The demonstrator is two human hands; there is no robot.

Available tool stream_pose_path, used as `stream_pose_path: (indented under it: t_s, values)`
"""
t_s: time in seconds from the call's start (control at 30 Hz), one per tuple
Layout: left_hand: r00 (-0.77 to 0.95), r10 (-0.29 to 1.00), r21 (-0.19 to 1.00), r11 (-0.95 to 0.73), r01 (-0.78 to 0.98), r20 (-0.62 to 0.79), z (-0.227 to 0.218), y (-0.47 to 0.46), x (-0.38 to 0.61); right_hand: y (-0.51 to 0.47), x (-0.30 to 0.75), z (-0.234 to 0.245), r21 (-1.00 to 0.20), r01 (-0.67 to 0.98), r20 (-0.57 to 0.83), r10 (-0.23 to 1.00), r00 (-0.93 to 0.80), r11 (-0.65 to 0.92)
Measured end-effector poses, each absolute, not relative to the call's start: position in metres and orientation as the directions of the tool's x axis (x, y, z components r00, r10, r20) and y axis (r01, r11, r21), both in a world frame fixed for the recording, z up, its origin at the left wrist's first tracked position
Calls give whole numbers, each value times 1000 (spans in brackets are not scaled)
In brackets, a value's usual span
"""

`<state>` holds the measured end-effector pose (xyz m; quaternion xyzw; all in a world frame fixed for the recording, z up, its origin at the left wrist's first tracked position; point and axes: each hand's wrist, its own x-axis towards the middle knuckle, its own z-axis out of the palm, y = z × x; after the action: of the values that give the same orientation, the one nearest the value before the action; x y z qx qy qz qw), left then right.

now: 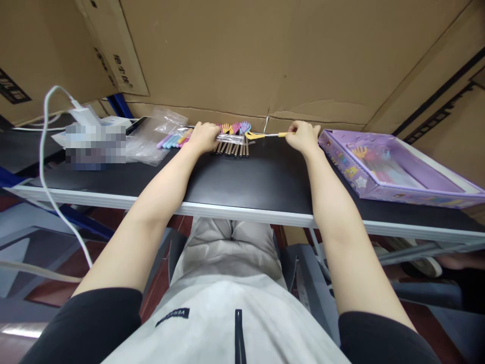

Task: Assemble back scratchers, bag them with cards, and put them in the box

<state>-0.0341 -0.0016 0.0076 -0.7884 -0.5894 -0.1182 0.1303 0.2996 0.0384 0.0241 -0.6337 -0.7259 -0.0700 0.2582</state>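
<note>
My right hand (303, 135) is closed around one end of a yellow back scratcher (271, 135) with a metal rod, held level above the black table. Its curved yellow head points left, near a row of back scratchers (232, 141). Those have yellow, pink and purple claw-shaped heads, a band of clear plastic across them, and metal rods pointing towards me. At the left end of this row rests my left hand (204, 137), its fingers curled; what they grip is hidden. Just left of it lie several pastel sticks (173, 140), beside clear plastic bags.
An open purple box (373, 184) with a yellow claw and clear plastic inside stands on the right. Clear plastic bags (149, 146) and a white device with a cable (44, 131) are on the left. Tall cardboard (242, 55) walls in the back of the table (250, 187).
</note>
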Motion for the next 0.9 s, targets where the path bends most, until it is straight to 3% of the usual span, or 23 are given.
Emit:
stream_pose_path:
  t_s: [0.4, 0.9]
  values:
    - [225, 900, -50, -223, 974, 372, 4, 2, -38, 36, 296, 28, -230, 914, 533, 829, -169, 334]
    - [275, 894, -56, -273, 960, 355, 6, 0, -33, 27, 280, 32, -229, 927, 470, 868, -161, 296]
